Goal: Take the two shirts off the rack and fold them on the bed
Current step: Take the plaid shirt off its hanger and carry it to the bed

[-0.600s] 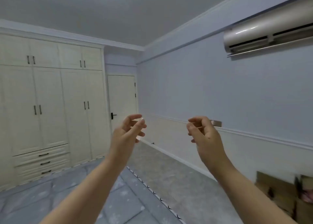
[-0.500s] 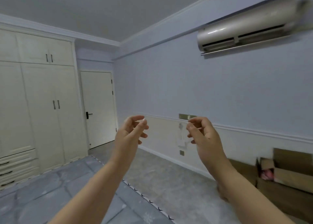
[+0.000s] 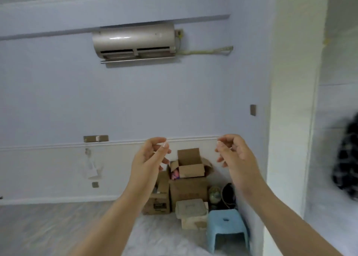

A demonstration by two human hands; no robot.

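View now rightward; blurred dark garment (image 3: 346, 159) cut off.

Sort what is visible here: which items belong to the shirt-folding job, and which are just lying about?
Job: left hand and right hand, both empty; dark checked fabric at right edge, blurred, possibly a shirt.
Lying about: cardboard boxes, blue stool, air conditioner.

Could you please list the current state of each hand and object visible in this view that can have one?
Left hand: raised, fingers loosely curled, holding nothing.
Right hand: raised, fingers loosely curled, holding nothing.
Beige wall-mounted air conditioner: bottom flap open.
Small brown cardboard box: top flaps open, stacked on a larger box.
Light blue plastic stool: upright on the floor.
Dark checked garment: blurred at right edge; state unclear.
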